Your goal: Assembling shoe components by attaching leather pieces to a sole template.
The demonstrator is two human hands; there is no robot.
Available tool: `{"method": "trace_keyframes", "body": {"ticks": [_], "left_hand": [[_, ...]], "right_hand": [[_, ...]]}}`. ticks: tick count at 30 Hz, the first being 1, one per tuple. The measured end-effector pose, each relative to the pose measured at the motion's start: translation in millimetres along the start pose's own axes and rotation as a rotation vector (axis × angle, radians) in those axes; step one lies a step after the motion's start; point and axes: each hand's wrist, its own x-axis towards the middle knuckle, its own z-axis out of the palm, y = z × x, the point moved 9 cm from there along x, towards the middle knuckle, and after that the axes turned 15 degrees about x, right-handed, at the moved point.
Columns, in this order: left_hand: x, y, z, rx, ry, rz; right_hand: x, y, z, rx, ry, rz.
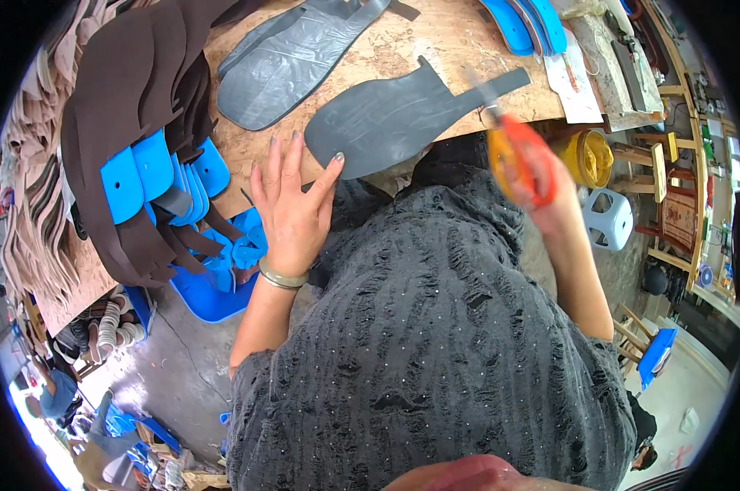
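A flat black leather-like shoe piece (386, 119) with narrow strap ends lies at the near edge of the wooden table. My left hand (292, 200) is open, fingers spread, its thumb resting on the piece's left end. Another black piece (292, 61), shinier and wrinkled, lies just beyond. To the right, my right hand (542, 192) is closed round scissors (529, 159) with red and yellow handles. Motion blurs the scissors, and their blades point at the piece's right strap end. Whether the blades touch it I cannot tell.
Dark brown strips (132, 74) and blue pieces (153, 168) are heaped at the left, with beige strips behind. More blue curved pieces (513, 29) lie at the far right. A yellow tub (592, 159) and a light plastic stool (609, 219) stand right of me. People are farther off.
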Motion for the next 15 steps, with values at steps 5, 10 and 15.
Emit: {"method": "trace_keyframes", "body": {"ticks": [5,10,15], "left_hand": [[0,-2,0,-0.011,0.019,0.011],[4,0,0,-0.019,0.027,0.002],[2,0,-1,-0.047,0.017,0.002]], "right_hand": [[9,43,35,0.140,-0.084,0.255],[24,0,-48,0.360,0.016,0.075],[-14,22,45,-0.022,-0.199,0.386]]}}
